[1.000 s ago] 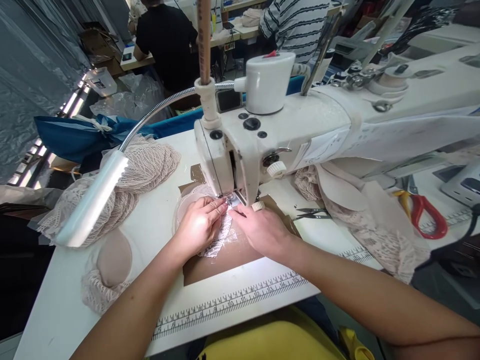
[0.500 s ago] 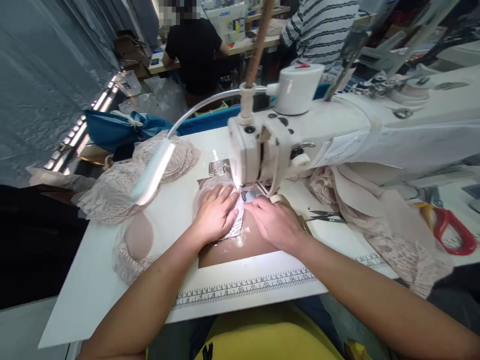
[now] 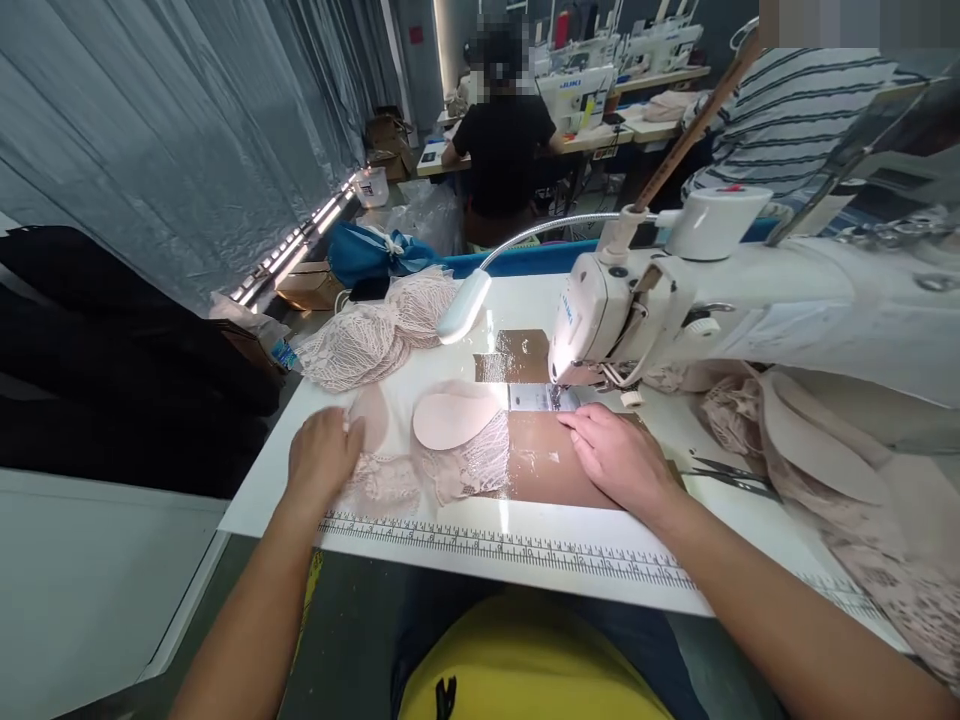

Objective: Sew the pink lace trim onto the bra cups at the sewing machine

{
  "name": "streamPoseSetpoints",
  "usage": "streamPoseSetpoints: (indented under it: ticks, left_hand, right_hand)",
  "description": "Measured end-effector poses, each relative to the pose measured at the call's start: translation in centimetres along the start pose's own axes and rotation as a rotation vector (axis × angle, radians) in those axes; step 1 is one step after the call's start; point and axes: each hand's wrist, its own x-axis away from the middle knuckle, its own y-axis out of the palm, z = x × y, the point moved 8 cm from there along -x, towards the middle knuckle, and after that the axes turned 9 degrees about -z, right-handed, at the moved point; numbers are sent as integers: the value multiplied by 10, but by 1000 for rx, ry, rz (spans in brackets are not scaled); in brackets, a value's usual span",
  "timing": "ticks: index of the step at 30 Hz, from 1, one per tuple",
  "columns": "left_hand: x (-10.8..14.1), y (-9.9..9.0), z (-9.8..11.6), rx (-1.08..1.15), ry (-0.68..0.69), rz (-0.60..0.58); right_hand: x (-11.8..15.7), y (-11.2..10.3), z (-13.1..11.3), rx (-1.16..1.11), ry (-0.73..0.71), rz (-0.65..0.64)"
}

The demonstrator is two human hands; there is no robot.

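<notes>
Cup [image 3: 454, 420]: smooth beige, lacy lower edge, left of machine [image 3: 607, 305].
Left hand [image 3: 324, 452]: fingers over second cup [image 3: 372, 415], partly hiding it; grip unclear.
Right hand [image 3: 619, 455]: below machine, grip unclear.

Scissors [image 3: 731, 474] right of hands [image 3: 619, 455]

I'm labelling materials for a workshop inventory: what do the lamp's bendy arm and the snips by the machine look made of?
The lamp's arm looks like ribbed metal, judging by its silvery shine. The snips seem to be dark metal, probably steel, with a dull gleam.
</notes>
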Motion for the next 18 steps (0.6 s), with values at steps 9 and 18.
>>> streamPoseSetpoints:
  ticks: [9,18]
  left_hand:
    - [83,-9,-12,766,31,-66]
    - [75,11,134,697,598,-315]
  right_hand:
    - [24,-11,-36,-743,-65,-352]
    - [50,13,-106,-1837,91,-378]
